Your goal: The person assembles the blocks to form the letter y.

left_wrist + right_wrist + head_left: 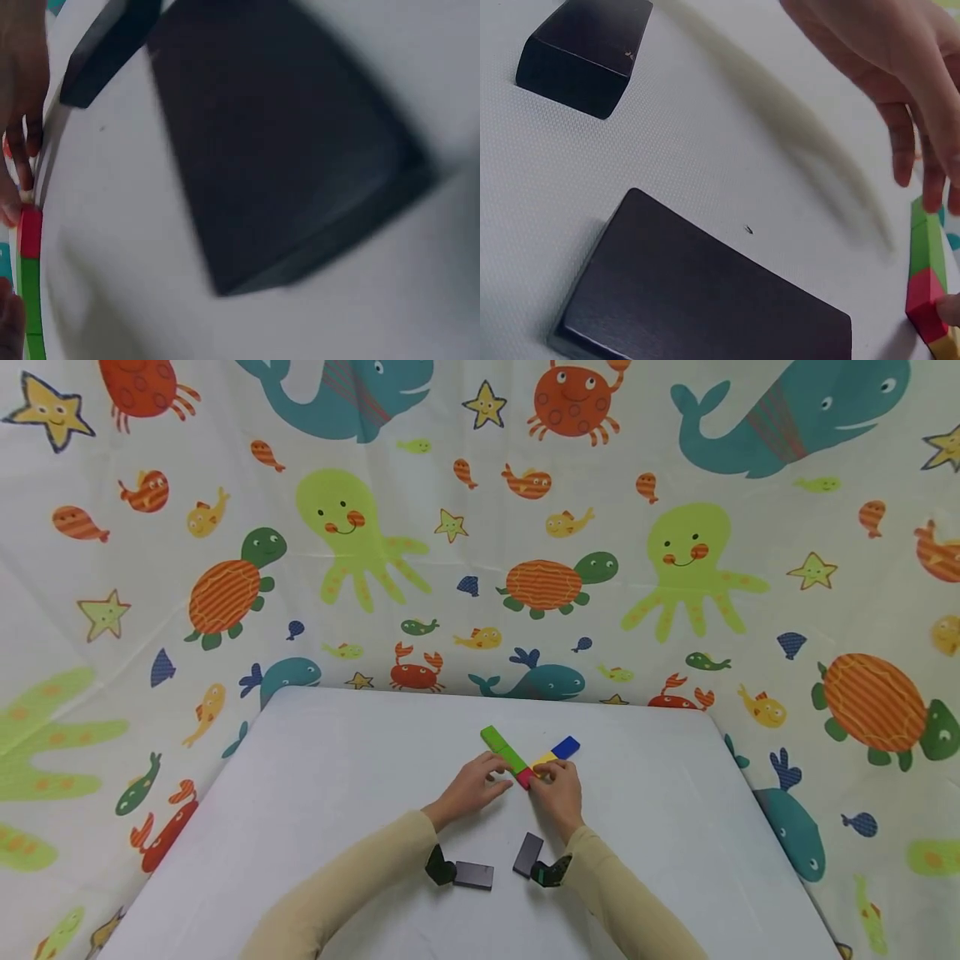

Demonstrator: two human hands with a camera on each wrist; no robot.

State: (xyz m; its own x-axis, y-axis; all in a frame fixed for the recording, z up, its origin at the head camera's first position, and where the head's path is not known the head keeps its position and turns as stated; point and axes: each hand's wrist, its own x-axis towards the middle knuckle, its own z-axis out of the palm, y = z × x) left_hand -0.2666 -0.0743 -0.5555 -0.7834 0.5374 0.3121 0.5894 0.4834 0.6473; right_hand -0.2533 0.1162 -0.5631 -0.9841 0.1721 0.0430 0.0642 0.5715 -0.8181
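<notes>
A V of small coloured blocks lies in the middle of the white table. Its left arm holds two green blocks [504, 748] and a red block [523, 778] at the corner; a yellow block [545, 758] and a blue block [566, 747] form the right arm. My left hand [477, 787] has its fingers loosely spread beside the green blocks, holding nothing. My right hand [558, 789] grips at the corner, its thumb on the red block and its fingers over the yellow one, partly hiding both.
Nearer me, a black block [473, 876] lies below my left wrist and another black block [528, 854] close to my right wrist. Small cameras sit on both wrists. Behind the table [345, 752] hangs a cloth [420, 543] printed with sea animals.
</notes>
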